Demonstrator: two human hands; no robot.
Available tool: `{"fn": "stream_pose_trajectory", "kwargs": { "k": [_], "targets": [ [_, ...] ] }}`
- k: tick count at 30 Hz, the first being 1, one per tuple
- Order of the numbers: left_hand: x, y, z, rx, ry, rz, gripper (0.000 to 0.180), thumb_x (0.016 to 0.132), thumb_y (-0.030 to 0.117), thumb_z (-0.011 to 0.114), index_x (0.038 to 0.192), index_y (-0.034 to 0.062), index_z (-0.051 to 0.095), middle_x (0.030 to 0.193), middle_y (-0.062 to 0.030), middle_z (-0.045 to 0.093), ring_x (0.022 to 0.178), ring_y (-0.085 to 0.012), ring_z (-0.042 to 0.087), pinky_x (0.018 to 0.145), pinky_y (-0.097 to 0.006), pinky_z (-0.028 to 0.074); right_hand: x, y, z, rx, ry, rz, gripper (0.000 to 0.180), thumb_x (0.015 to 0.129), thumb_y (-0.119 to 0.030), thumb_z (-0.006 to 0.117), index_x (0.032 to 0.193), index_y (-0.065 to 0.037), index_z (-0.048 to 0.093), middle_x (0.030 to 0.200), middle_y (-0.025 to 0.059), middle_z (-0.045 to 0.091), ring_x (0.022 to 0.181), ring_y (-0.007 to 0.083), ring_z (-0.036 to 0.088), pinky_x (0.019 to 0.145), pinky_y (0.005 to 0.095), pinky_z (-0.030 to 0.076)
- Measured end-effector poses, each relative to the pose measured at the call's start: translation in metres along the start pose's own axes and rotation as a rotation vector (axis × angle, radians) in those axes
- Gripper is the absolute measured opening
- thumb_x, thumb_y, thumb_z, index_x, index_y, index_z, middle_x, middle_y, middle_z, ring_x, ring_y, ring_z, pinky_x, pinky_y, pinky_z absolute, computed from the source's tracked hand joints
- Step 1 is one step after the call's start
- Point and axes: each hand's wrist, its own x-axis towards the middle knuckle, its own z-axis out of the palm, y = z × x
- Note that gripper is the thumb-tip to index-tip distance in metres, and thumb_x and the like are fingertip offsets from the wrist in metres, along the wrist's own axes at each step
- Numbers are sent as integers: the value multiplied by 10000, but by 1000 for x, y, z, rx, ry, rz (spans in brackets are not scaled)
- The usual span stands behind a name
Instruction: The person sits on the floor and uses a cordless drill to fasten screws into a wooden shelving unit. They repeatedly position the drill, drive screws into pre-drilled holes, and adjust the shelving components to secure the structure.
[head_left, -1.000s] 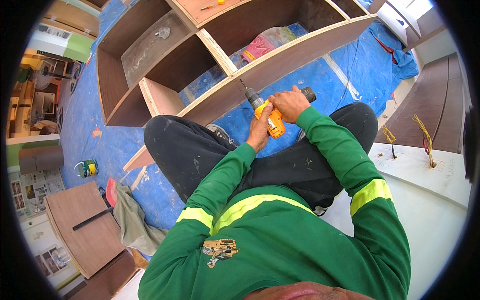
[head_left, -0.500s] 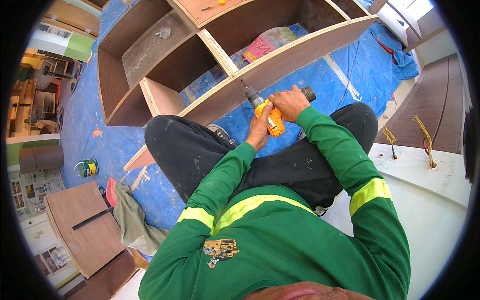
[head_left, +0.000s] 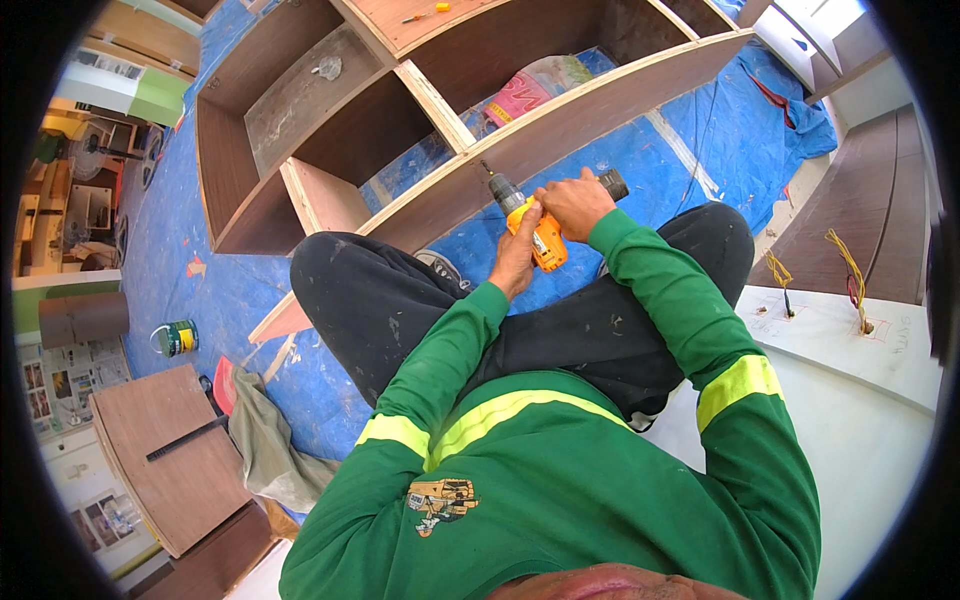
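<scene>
A yellow and black cordless drill [head_left: 546, 243] is held between my two hands in front of the wooden cabinet frame. My right hand [head_left: 574, 204] wraps round its handle, with the black battery [head_left: 613, 185] sticking out beyond the fingers. Against the side of the drill's body my left hand [head_left: 514, 260] is closed, its thumb lying along the housing. The drill bit [head_left: 487, 168] points at the long plywood board [head_left: 560, 125] of the cabinet, near where a divider [head_left: 436, 104] meets it. Its tip looks to be at the board's face.
Blue sheeting [head_left: 165, 275] covers the floor. A small paint tin [head_left: 176, 338] stands at left, near a plywood panel [head_left: 175, 450] and a grey-green cloth [head_left: 270, 440]. Yellow wires [head_left: 848, 265] rise from a white panel [head_left: 850, 350] at right. A printed sack [head_left: 535, 88] lies inside the cabinet.
The drill has edged slightly toward the board, and less of the bit shows in front of the chuck. Both hands keep their hold.
</scene>
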Motion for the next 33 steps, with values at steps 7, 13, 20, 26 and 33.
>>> {"fn": "stream_pose_trajectory", "kwargs": {
  "k": [7, 13, 20, 26, 33],
  "targets": [
    [8, 0, -13, 58, -94, -79, 708, 992, 658, 652, 1441, 122, 543, 1317, -61, 664, 1212, -194, 647, 1015, -437, 533, 5, -9, -11, -211, -9, 9, 187, 950, -226, 672, 1119, -166, 724, 1015, 44, 785, 967, 232, 777, 888, 494, 458],
    [-12, 10, -2, 77, -119, -229, 933, 969, 866, 346, 1488, 107, 504, 1438, -107, 616, 1297, -275, 619, 1098, -485, 510, 2, -18, -8, -412, 3, 1, 168, 971, -230, 652, 1112, -176, 723, 1009, 32, 774, 954, 214, 768, 918, 431, 446],
    [35, 1, -80, -165, 100, -207, 571, 1102, 525, 464, 1291, 3, 595, 1102, -133, 630, 1052, -267, 638, 1045, -493, 529, -27, -11, 8, -177, -97, 27, 258, 890, -178, 725, 1144, -166, 687, 947, 20, 739, 938, 216, 753, 885, 423, 456],
    [34, 30, -61, -92, 204, -56, 152, 1111, 108, 519, 1217, 39, 604, 965, -60, 622, 867, -197, 637, 974, -457, 602, -36, -2, 18, -81, -209, 124, 226, 828, -194, 784, 1050, -177, 746, 861, 19, 755, 896, 216, 756, 866, 430, 461],
    [26, 51, -52, 143, 148, -38, 342, 1120, 155, 499, 1455, 89, 517, 1000, -49, 619, 860, -176, 635, 857, -407, 627, 5, 7, 101, -102, -449, 376, 199, 819, -246, 810, 1005, -177, 830, 971, 28, 802, 944, 250, 755, 826, 481, 476]
  ]
}}
